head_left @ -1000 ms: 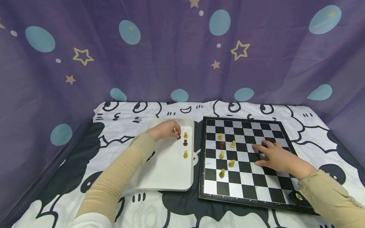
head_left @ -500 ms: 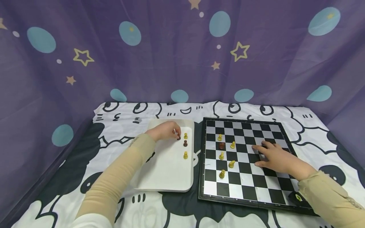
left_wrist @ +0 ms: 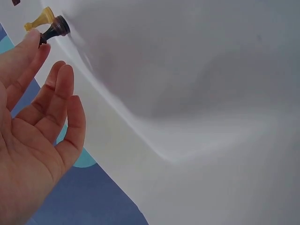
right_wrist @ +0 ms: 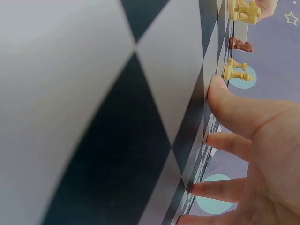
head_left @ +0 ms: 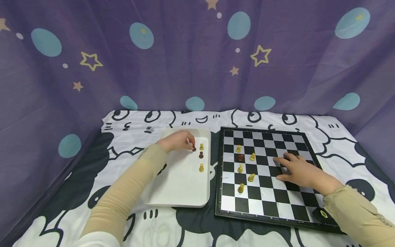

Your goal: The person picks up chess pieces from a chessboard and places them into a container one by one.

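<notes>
In the head view my left hand [head_left: 178, 140] reaches over the far part of a white tray [head_left: 174, 188]. Its thumb and index finger pinch the top of a dark brown chess piece [left_wrist: 57, 27], base pointing toward the tray floor. Close by in the tray stand a yellow chess piece [head_left: 201, 146], a second dark one [head_left: 201, 155] and another yellow one [head_left: 201, 167]. My right hand [head_left: 297, 169] rests on the chessboard [head_left: 268, 192] with fingers spread, holding nothing; the right wrist view shows its fingertips at the board's surface.
On the board's left side stand several yellow pieces, among them a rook [head_left: 241, 188], and a reddish-brown knight [right_wrist: 241, 44]. A black item with a yellow-green mark [head_left: 323, 214] lies at the near right corner, partly behind the right sleeve. A purple curtain [head_left: 197, 61] hangs behind.
The dark piece shows a little more below the left fingertips than before. The left hand has barely shifted, and the right hand stays in place on the board.
</notes>
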Demonstrator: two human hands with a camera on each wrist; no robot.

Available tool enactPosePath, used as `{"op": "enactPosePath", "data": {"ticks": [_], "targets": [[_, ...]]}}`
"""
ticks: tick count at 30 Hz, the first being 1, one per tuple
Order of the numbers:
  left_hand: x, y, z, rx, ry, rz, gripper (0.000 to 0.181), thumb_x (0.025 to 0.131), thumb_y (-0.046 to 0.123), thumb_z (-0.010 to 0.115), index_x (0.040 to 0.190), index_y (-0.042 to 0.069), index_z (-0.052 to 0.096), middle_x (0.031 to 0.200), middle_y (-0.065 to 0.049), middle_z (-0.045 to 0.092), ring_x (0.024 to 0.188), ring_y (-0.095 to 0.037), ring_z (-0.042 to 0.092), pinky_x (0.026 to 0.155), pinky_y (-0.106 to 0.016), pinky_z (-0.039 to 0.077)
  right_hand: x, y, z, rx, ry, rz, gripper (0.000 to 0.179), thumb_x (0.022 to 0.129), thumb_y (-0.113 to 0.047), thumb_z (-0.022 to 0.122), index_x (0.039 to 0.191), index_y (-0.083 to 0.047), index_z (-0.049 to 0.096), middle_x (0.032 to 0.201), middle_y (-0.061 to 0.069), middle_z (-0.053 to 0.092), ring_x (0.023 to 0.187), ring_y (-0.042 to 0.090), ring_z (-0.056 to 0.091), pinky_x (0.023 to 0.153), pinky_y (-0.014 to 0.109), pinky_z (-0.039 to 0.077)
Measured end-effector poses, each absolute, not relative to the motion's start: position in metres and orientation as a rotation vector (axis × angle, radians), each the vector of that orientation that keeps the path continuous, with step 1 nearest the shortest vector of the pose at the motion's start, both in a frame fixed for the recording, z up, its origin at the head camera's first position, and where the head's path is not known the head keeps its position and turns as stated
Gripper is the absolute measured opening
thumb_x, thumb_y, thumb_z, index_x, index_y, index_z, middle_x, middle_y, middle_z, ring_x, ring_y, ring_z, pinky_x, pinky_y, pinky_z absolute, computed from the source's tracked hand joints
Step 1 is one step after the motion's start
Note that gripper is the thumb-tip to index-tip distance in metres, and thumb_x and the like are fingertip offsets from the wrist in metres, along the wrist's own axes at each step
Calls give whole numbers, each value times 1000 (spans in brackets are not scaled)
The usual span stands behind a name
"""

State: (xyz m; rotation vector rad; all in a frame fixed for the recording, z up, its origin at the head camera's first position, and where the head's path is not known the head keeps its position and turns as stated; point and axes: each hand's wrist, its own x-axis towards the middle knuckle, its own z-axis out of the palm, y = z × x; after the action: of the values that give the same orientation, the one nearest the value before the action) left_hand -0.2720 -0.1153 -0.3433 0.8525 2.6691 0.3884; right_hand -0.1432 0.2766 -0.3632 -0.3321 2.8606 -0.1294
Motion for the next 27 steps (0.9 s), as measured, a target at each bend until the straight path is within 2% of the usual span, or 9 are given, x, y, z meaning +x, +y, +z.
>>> {"op": "enactPosePath", "data": {"ticks": [9,27], "targets": [[-268,-117,-337,827,2681,410,18,88,14,67,105,8,69,108,-6,67,96,-21,60,88,-35,48,-142,276,-362,-331,2856,-135,77,78,-57,65,137,-11,49,138,37,34,118,64,34,85,71,38],[-265,-114,-331,1006,2715,425,16,87,12,66,101,5,69,106,-9,67,97,-25,62,88,-35,48,-143,277,-362,-367,2863,-134,77,79,-59,63,137,-11,49,137,37,35,117,64,36,84,71,38]]}}
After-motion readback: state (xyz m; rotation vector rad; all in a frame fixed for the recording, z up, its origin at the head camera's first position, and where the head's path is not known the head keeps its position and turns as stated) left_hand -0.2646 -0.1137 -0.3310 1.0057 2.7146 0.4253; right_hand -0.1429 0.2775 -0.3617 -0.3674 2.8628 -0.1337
